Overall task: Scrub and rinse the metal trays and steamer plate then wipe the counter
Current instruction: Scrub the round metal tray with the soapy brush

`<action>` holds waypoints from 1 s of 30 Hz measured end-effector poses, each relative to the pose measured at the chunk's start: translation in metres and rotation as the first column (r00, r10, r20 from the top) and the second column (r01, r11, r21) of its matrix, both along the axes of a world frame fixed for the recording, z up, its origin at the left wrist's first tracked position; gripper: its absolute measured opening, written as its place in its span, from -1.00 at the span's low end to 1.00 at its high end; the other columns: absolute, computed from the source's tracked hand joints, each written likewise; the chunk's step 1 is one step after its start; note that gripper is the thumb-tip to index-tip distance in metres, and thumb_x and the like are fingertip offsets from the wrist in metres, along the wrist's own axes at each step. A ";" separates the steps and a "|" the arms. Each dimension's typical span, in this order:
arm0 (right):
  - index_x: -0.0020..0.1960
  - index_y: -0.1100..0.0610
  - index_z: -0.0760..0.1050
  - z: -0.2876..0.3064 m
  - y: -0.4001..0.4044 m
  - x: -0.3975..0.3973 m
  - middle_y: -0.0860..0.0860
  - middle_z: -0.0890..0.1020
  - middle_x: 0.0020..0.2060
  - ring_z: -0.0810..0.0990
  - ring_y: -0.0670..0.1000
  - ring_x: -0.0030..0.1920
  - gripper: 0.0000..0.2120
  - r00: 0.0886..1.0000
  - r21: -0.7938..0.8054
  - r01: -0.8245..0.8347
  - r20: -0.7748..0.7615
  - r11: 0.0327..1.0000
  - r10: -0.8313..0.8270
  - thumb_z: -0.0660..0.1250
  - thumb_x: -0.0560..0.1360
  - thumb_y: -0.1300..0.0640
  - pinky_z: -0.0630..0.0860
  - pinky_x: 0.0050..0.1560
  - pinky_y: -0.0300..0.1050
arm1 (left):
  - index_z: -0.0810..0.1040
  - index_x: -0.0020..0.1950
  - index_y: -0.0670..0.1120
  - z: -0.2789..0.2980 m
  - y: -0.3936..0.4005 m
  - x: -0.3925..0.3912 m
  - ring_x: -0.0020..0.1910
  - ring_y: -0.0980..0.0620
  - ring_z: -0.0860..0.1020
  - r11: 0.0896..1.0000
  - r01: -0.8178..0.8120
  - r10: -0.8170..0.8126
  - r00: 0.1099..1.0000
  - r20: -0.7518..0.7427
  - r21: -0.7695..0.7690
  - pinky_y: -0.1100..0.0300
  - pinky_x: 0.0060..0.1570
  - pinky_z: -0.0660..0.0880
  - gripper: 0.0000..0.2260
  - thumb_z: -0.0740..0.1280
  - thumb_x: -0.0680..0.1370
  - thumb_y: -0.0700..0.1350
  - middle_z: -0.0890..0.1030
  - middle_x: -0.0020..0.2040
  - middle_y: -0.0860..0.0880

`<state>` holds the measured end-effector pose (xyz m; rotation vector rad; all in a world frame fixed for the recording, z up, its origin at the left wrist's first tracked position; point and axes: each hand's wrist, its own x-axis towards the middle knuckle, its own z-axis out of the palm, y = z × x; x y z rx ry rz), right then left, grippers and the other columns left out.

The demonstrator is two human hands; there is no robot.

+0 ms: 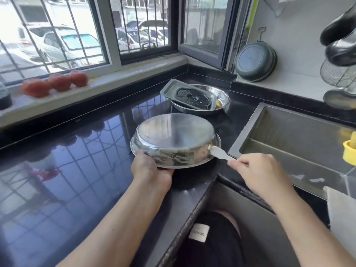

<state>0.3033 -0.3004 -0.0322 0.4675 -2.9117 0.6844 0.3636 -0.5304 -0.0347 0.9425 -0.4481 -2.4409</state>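
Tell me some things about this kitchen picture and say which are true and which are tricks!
1. The round metal tray on the counter is upside down. True.
2. The right hand holds a yellow sponge. False: it pinches a pale flat scraper whose tip touches the tray's side.
3. The left hand grips the tray's near rim. True.
4. The tray is inside the sink. False: it sits on the black counter, left of the sink.
5. Three red tomatoes sit on the windowsill. True.
6. The black perforated steamer plate hangs on the wall. False: it lies in a rectangular tray resting in a round metal basin.
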 end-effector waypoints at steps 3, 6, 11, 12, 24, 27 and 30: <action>-0.30 0.08 0.52 0.004 -0.017 0.015 0.03 0.50 -0.47 0.52 0.12 -0.28 -0.55 0.993 0.000 -0.121 0.006 0.993 0.121 0.30 0.53 -0.27 0.46 -0.26 0.00 | 0.62 0.31 -0.11 0.000 0.005 -0.002 0.05 -0.29 0.70 1.000 0.028 -0.028 1.000 0.006 0.006 -0.43 -0.02 0.60 -0.66 0.10 0.70 -0.12 0.72 0.11 -0.21; -0.17 -0.01 0.56 0.002 -0.044 0.039 -0.02 0.59 -0.32 0.57 0.15 -0.16 -0.60 0.966 0.066 -0.256 -0.013 0.964 0.257 0.26 0.53 -0.33 0.53 -0.15 0.03 | 0.59 0.33 -0.16 -0.002 0.009 -0.003 0.10 -0.30 0.67 0.997 0.079 -0.080 0.997 0.020 0.022 -0.28 -0.14 0.66 -0.65 0.08 0.72 -0.10 0.69 0.18 -0.25; -0.29 0.03 0.45 -0.001 -0.021 0.036 -0.03 0.50 -0.44 0.53 0.11 -0.25 -0.53 0.986 0.072 -0.166 -0.007 0.984 0.167 0.28 0.51 -0.34 0.44 -0.29 0.00 | 0.59 0.28 -0.21 -0.003 0.012 -0.003 0.04 -0.31 0.70 0.991 0.131 -0.131 0.991 0.024 -0.011 -0.41 0.12 0.57 -0.67 0.09 0.68 -0.18 0.71 0.12 -0.28; -0.33 0.06 0.41 0.000 -0.011 0.034 -0.02 0.46 -0.47 0.50 0.08 -0.29 -0.51 0.991 0.087 -0.132 0.009 0.987 0.131 0.29 0.52 -0.32 0.38 -0.34 -0.02 | 0.60 0.29 -0.20 -0.003 0.011 -0.003 0.01 -0.31 0.71 0.992 0.127 -0.127 0.992 0.017 -0.007 -0.42 0.10 0.57 -0.66 0.07 0.70 -0.17 0.71 0.10 -0.27; -0.13 0.00 0.51 0.005 -0.059 0.066 0.03 0.64 -0.17 0.60 0.25 -0.07 -0.57 0.978 0.110 -0.171 -0.099 0.979 0.182 0.15 0.59 -0.33 0.50 -0.15 0.04 | 0.58 0.29 -0.19 -0.008 0.011 -0.004 0.23 -0.24 0.62 0.985 0.172 -0.172 0.985 0.002 -0.003 -0.34 0.29 0.50 -0.62 0.15 0.54 -0.20 0.64 0.29 -0.27; -0.22 0.08 0.42 0.000 -0.032 0.051 0.03 0.59 -0.31 0.56 0.28 -0.16 -0.53 0.996 0.030 -0.039 -0.082 0.999 0.041 0.16 0.59 -0.30 0.52 -0.18 0.05 | 0.59 0.25 -0.25 -0.008 0.008 -0.004 0.13 -0.33 0.68 0.990 0.140 -0.140 0.990 -0.009 -0.024 -0.45 0.16 0.53 -0.63 0.09 0.57 -0.25 0.68 0.18 -0.33; -0.31 0.09 0.30 -0.006 -0.024 0.049 0.03 0.50 -0.39 0.50 0.28 -0.23 -0.51 0.998 -0.067 0.035 -0.049 0.997 -0.039 0.16 0.61 -0.26 0.49 -0.22 0.07 | 0.62 0.25 -0.22 -0.009 0.012 -0.003 -0.02 -0.33 0.72 0.993 0.113 -0.113 0.993 0.020 -0.031 -0.46 0.07 0.57 -0.63 0.06 0.64 -0.22 0.72 0.07 -0.30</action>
